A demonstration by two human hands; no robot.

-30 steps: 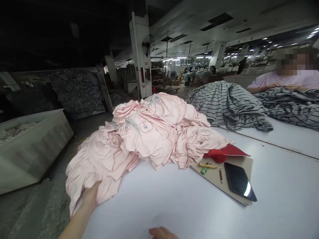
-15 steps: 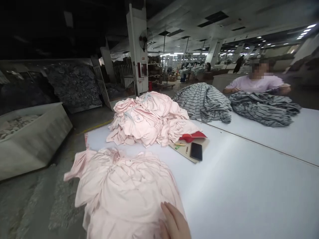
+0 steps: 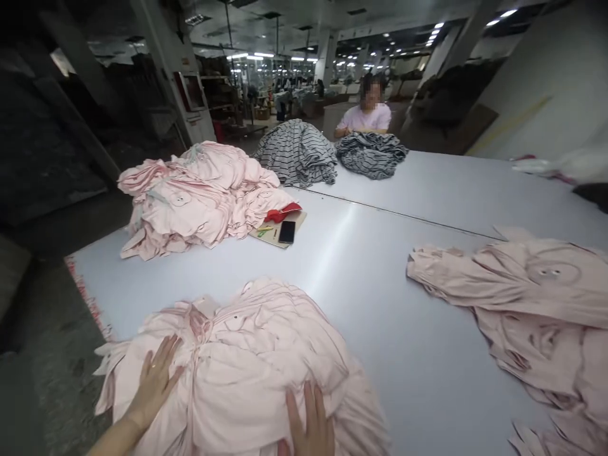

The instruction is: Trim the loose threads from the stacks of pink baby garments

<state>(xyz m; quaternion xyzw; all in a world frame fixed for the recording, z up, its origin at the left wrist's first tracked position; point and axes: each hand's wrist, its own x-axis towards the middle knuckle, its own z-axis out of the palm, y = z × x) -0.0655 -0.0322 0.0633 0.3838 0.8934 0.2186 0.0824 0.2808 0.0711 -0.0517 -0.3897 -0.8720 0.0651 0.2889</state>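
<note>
Head view: we press our left hand (image 3: 154, 383) and right hand (image 3: 308, 418) flat on a pale pink garment stack (image 3: 237, 380), fingers spread, grasping nothing, at the near edge of the white work table (image 3: 380, 304). Another pink stack (image 3: 199, 202) lies at the table's far left, a spread pink heap (image 3: 532, 297) at its right.

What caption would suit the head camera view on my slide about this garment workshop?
Left hand and right hand press a pile of pale pink garments on a long white worktable.
</note>
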